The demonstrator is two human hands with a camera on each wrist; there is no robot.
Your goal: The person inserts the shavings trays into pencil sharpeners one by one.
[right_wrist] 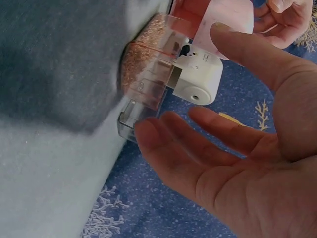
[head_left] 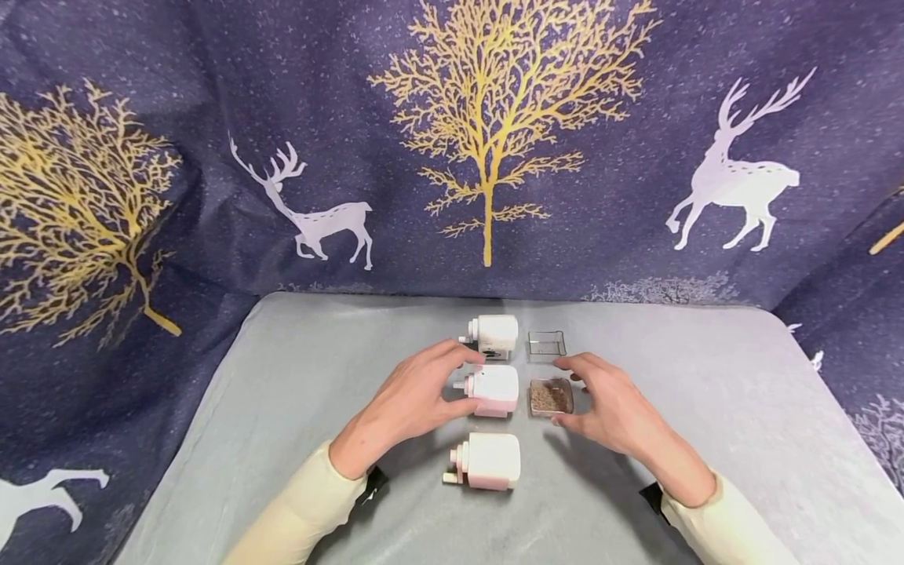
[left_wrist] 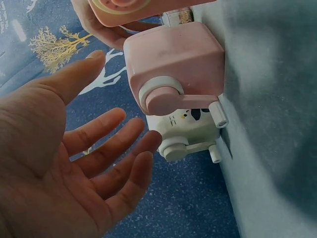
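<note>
Three crank pencil sharpeners stand in a column on the table. My left hand (head_left: 417,392) is spread beside the pink middle sharpener (head_left: 496,384), thumb and fingertips either side of its crank end. In the left wrist view this pink sharpener (left_wrist: 173,64) shows its crank, and the fingers are apart from it. To its right, my right hand (head_left: 617,404) curves loosely about a clear shavings drawer (head_left: 551,397) full of brown shavings. The right wrist view shows a gap between the palm and this drawer (right_wrist: 143,62). Both hands grip nothing.
A white sharpener (head_left: 497,333) with a dark print stands behind, with a clear, empty drawer (head_left: 547,344) to its right. The third, pink sharpener (head_left: 493,461) is nearest the front. A grey cloth (head_left: 339,329) covers the table; a dark blue curtain (head_left: 424,259) hangs behind.
</note>
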